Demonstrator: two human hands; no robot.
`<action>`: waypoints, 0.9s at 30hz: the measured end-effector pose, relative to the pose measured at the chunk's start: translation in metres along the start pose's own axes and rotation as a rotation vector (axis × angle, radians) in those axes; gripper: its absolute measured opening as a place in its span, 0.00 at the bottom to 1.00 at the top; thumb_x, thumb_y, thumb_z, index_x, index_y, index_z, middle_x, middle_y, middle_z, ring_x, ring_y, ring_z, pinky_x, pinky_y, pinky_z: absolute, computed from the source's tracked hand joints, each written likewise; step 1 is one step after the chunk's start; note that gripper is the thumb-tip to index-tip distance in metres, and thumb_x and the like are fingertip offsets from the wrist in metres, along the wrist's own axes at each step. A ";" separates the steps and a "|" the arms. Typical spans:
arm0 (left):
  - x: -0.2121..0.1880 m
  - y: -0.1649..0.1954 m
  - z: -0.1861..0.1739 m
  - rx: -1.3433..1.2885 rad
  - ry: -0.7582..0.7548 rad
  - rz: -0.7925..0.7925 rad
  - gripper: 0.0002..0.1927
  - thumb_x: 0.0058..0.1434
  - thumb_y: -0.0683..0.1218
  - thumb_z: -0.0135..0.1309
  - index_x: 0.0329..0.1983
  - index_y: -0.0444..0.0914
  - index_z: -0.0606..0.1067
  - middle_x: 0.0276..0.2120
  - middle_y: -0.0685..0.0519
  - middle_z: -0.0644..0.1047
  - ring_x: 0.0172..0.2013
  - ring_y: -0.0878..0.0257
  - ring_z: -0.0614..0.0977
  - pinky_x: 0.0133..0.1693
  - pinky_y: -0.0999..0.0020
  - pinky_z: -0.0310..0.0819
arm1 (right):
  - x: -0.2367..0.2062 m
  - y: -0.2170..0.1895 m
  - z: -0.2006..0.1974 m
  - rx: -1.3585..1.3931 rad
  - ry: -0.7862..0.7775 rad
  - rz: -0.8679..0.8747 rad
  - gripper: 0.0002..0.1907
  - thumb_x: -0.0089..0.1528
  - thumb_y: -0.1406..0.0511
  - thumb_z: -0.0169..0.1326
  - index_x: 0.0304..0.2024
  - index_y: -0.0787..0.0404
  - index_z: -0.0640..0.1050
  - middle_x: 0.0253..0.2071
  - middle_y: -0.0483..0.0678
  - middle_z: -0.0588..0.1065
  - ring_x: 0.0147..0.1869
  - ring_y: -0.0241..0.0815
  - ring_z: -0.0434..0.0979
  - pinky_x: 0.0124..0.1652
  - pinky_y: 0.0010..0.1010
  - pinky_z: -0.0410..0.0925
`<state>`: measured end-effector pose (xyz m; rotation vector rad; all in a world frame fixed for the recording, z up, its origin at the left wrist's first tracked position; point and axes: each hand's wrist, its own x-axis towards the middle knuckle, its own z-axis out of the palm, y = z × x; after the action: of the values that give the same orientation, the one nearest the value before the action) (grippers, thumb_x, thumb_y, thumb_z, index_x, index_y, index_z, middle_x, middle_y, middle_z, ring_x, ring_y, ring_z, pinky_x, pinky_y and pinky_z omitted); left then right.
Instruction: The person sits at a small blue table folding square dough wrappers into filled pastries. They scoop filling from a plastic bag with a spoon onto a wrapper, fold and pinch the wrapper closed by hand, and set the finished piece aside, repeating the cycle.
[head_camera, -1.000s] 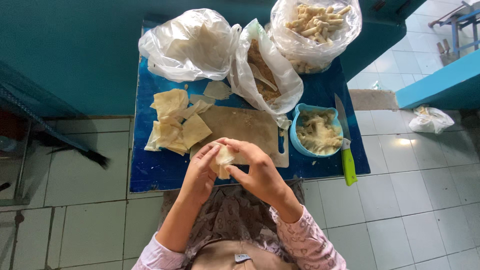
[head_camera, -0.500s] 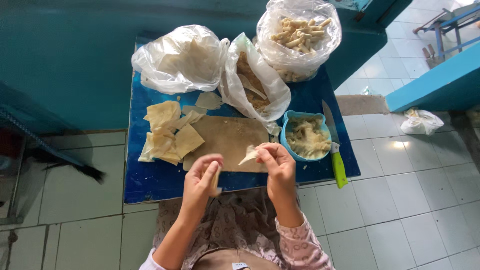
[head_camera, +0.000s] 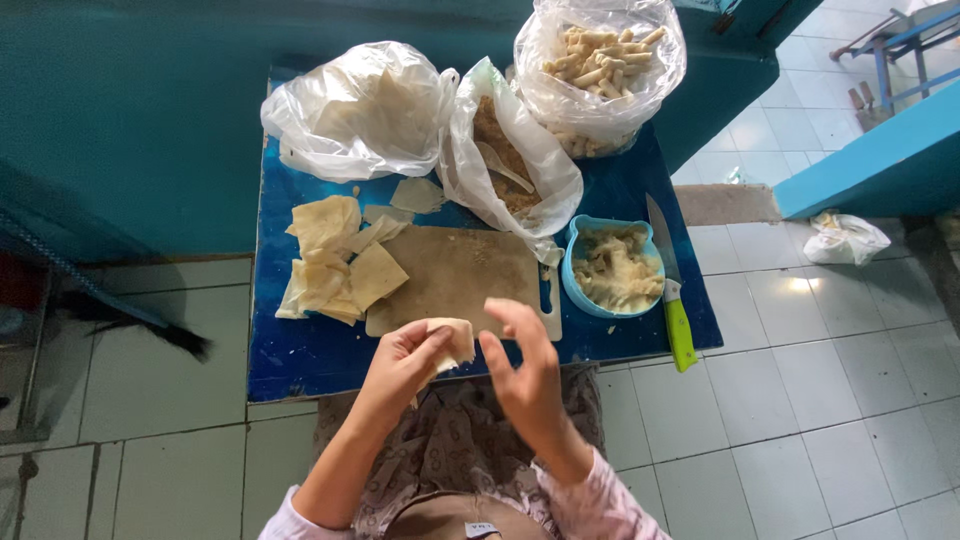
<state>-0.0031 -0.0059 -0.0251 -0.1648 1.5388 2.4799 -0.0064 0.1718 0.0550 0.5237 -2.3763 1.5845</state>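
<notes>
My left hand (head_camera: 400, 362) holds a small folded piece of pale dough wrapper (head_camera: 452, 340) over the near edge of the wooden cutting board (head_camera: 455, 275). Beside it, my right hand (head_camera: 525, 370) has its fingers spread apart, holds nothing and is close to the wrapper. A pile of flat wrappers (head_camera: 335, 262) lies left of the board on the blue table (head_camera: 300, 350). Right of the board stands a light blue bowl (head_camera: 578, 232) with pale filling.
A knife with a green handle (head_camera: 675, 300) lies at the table's right edge. At the back sit three clear plastic bags: one of wrappers (head_camera: 355, 110), one of brown filling with a spoon (head_camera: 505, 150), one of rolled pieces (head_camera: 600, 70). Tiled floor surrounds the table.
The wrapper went from both hands to my right hand near the bowl, and is now held by my left hand. My right hand has come back and is spread apart.
</notes>
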 end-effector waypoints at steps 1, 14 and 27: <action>0.004 0.002 -0.001 0.047 -0.030 0.004 0.14 0.68 0.46 0.55 0.49 0.31 0.81 0.37 0.53 0.83 0.36 0.72 0.81 0.38 0.77 0.75 | 0.012 0.015 -0.001 0.115 -0.086 0.176 0.16 0.63 0.71 0.57 0.54 0.65 0.77 0.48 0.49 0.78 0.52 0.41 0.79 0.52 0.31 0.72; 0.072 0.073 -0.013 1.026 0.215 0.094 0.15 0.59 0.50 0.60 0.42 0.36 0.82 0.32 0.46 0.84 0.34 0.55 0.87 0.39 0.63 0.79 | 0.077 0.098 0.051 -0.166 -0.042 0.142 0.07 0.62 0.68 0.58 0.41 0.64 0.81 0.37 0.53 0.82 0.37 0.43 0.84 0.39 0.31 0.74; 0.026 0.061 -0.023 -0.277 0.196 0.066 0.21 0.71 0.49 0.45 0.64 0.37 0.67 0.56 0.39 0.77 0.50 0.55 0.81 0.47 0.58 0.79 | 0.083 0.071 0.056 -0.731 0.008 -0.095 0.06 0.62 0.65 0.58 0.40 0.60 0.76 0.40 0.51 0.73 0.45 0.52 0.77 0.43 0.43 0.70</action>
<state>-0.0438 -0.0487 0.0120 -0.4199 1.2764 2.7936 -0.1115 0.1317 0.0057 0.4478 -2.6316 0.5862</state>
